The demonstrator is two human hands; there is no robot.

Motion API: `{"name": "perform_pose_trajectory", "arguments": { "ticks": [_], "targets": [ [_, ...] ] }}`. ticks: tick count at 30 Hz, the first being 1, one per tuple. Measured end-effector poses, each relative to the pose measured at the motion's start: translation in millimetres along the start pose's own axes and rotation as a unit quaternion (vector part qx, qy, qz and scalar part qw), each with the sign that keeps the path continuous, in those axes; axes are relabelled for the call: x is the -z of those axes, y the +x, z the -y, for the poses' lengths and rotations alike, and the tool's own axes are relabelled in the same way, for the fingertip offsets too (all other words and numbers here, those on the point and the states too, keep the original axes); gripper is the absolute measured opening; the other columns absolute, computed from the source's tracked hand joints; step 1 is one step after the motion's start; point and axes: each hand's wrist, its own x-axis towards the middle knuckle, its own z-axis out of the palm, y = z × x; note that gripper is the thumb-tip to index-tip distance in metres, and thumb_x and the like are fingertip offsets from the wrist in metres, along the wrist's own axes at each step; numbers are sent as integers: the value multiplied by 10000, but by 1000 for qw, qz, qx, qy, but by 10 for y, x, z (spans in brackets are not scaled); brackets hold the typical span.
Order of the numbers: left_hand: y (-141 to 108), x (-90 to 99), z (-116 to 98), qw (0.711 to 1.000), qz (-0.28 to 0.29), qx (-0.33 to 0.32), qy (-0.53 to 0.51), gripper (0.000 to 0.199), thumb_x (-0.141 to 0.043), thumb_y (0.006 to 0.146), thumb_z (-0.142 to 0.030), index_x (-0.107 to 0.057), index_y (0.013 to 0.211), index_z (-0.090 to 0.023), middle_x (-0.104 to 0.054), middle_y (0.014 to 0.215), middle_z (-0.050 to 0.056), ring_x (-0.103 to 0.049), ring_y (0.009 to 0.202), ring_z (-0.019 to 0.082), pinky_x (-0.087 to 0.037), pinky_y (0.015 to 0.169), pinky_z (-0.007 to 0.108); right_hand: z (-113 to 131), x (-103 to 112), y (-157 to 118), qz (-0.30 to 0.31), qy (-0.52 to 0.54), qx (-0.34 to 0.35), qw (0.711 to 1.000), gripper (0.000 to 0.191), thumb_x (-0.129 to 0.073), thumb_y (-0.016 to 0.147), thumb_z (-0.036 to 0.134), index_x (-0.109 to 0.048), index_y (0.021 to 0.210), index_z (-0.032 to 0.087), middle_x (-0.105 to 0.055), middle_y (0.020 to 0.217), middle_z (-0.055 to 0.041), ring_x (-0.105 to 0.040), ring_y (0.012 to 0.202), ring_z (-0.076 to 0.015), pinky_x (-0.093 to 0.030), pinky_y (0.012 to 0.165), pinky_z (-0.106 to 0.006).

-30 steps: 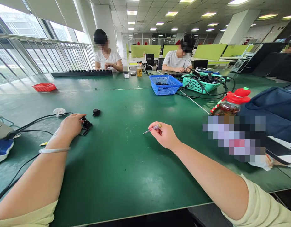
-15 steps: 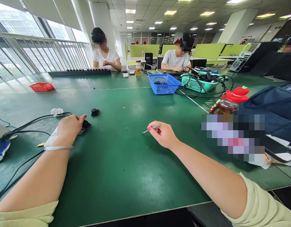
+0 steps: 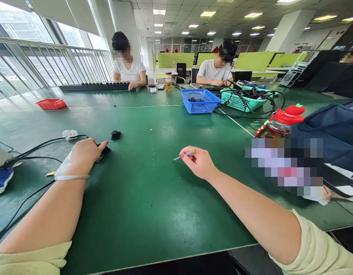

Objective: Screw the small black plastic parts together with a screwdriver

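Observation:
My right hand (image 3: 198,163) is closed around a small precision screwdriver (image 3: 190,152) with a clear, gold-ended handle. Its thin metal tip points left, just over the green tabletop (image 3: 153,217). At the left, my left hand (image 3: 84,153) is curled over a black, flat-edged object (image 3: 104,154) on the table. The thumb sticks out to the right, while the other fingers and most of that object are hidden. A white piece (image 3: 64,165) shows beside the wrist. A small black part (image 3: 115,135) lies a little beyond this hand.
Black cables (image 3: 40,157) run along the left. Farther off stand a red tray (image 3: 51,104), a blue basket (image 3: 199,102), a green basket (image 3: 242,102) full of cables and a long black strip (image 3: 93,87). A red-lidded bottle (image 3: 282,120) and dark bag (image 3: 331,133) are right. Two people sit opposite.
Both my hands keep their places and grips, with only a slight shift of the view. Across the table, the left-hand person's hand has come down to the end of the long black strip.

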Motion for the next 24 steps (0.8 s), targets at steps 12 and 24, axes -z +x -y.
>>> {"name": "perform_pose_trajectory", "arguments": {
  "ticks": [12,24],
  "targets": [
    [-18,11,29,1000,-19,8,-14,608,-403,870,-656,-695,925,-126,-720,929,188,-653,927,348,-517,764,407,-20,-4,-4,-2,0,6,1000,234,-500,917,355,-640,794,213,-468,531,43,-395,471,-105,-332,517,-253],
    [-32,46,63,997,-48,-6,-56,483,-451,895,-499,-659,1168,-159,-708,1115,158,-626,1068,344,-501,862,431,-33,-2,5,-5,-1,15,1000,236,-493,920,348,-644,798,213,-515,561,28,-421,481,-106,-341,515,-249]
  ]
}}
